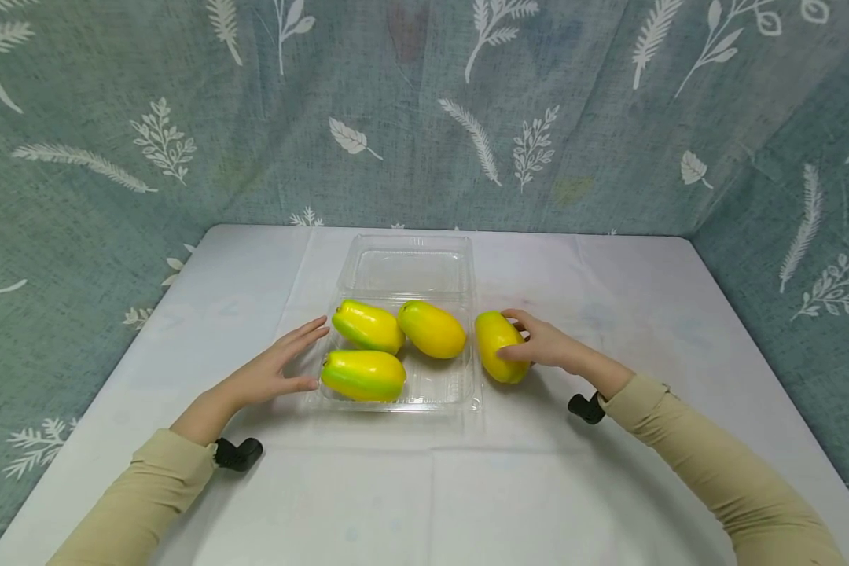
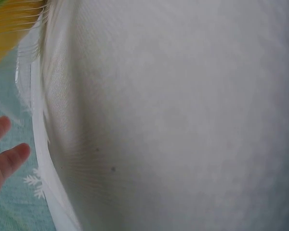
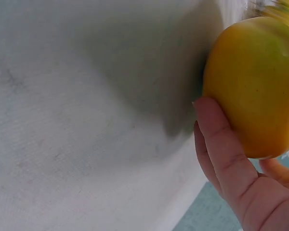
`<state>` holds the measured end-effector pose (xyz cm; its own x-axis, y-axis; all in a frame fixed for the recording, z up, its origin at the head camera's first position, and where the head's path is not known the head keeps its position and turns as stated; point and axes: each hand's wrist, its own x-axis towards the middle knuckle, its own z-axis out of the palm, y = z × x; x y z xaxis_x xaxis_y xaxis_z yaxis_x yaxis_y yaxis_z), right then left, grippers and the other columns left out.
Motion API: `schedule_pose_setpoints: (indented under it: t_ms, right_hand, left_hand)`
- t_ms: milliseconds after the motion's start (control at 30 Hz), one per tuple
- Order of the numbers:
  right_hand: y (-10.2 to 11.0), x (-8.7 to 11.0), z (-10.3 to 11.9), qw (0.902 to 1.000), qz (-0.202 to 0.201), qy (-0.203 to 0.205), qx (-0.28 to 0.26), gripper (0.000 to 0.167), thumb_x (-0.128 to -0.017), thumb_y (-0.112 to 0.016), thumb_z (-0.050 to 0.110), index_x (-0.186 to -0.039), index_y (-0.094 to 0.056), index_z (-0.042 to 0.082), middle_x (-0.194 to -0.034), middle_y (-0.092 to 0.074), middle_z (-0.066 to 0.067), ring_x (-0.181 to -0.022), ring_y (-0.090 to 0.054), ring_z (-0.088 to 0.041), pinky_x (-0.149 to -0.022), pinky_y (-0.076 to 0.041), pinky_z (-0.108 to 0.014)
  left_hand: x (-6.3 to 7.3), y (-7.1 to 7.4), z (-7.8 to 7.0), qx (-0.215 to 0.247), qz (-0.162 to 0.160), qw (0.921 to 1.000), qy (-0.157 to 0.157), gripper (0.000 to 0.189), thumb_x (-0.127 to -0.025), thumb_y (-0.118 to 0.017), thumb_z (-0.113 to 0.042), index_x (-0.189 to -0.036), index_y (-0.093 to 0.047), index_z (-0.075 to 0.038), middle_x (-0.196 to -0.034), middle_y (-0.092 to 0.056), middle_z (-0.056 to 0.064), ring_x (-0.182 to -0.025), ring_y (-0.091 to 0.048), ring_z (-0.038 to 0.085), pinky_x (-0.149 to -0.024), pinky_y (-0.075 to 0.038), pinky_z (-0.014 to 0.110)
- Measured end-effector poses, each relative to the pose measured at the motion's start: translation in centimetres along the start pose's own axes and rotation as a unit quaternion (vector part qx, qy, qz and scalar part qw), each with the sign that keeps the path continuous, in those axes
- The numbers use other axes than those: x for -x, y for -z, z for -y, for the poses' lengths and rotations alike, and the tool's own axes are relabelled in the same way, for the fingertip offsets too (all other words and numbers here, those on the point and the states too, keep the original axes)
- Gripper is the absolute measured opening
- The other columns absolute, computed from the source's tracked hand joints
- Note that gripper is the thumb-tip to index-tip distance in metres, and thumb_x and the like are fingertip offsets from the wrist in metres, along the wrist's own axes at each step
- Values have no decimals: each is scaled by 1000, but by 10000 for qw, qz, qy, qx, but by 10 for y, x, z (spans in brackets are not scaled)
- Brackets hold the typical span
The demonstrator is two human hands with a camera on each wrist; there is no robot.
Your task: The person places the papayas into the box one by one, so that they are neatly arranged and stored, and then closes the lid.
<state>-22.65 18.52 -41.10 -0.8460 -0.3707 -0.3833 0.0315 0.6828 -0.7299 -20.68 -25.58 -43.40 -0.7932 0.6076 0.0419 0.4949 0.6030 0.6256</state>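
Right hand [image 1: 548, 346]: I see thumb and fingers spread around a yellow-green fruit [image 1: 495, 338], which sits directly in its grip; the right wrist view shows fingers lying along the fruit's side. I cannot tell whether the fruit bears on the white cloth [image 1: 396, 503] below. Just left of this hand, beyond the held fruit, lies a clear plastic container [image 1: 435, 385], its lid [image 1: 406, 271] laid back on the far side.

Left hand [image 1: 269, 373]: I note it holds nothing, fingers extended, thumb well apart from them, beside the container's left edge; contact cannot be judged. Just right of its thumb lies a near fruit [image 1: 364, 376]; right of its fingertips, a far fruit [image 1: 368, 326]. A third fruit [image 1: 433, 328] is farther right, inside the container with those two.
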Motion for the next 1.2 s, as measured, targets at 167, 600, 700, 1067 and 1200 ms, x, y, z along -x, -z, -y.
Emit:
schedule_pose_setpoints:
  t_ms: [167, 600, 700, 1067, 1200]
  right_hand:
    - [3, 2, 1, 10000, -10, 36, -28, 78, -82, -62, 37, -144, -21, 13, -142, -29, -23, -120, -41, -38, -87, -46, -43]
    - [20, 11, 10, 9993, -195, 290, -99, 78, -84, -62, 31, -145, -18, 11, -144, -26, -24, -123, -38, -43, -98, -37, -53]
    - [23, 13, 14, 9988, -218, 416, -105, 78, -84, -62, 29, -145, -17, 11, -144, -26, -24, -122, -39, -43, -97, -38, -53]
    - [30, 19, 32, 9970, -172, 731, -189, 79, -81, -66, 22, -145, -19, 16, -146, -24, -19, -126, -34, -42, -96, -39, -52]
    - [33, 22, 37, 9956, -145, 900, -219, 80, -82, -66, 21, -146, -19, 16, -146, -24, -18, -126, -35, -40, -94, -41, -50]
  left_hand:
    - [0, 1, -1, -14, 0, 10000, 6, 77, -81, -69, -26, -144, -27, -7, -153, -12, 8, -137, -12, 39, -100, -18, 67]
    - [0, 2, -1, -49, 4, 10000, 70, 78, -81, -69, -28, -144, -27, -10, -153, -12, 8, -137, -13, 38, -101, -18, 66]
    - [0, 2, 0, -36, 9, 10000, 77, 78, -81, -69, -28, -145, -26, -12, -153, -12, 8, -138, -13, 38, -101, -18, 66]
    - [0, 2, -2, -45, 29, 10000, 61, 78, -81, -69, -28, -144, -27, -9, -153, -13, 8, -137, -13, 38, -101, -19, 66]
    - [-1, 2, -2, -40, 53, 9999, 79, 78, -81, -69, -28, -144, -27, -8, -153, -13, 8, -137, -13, 38, -101, -19, 65]
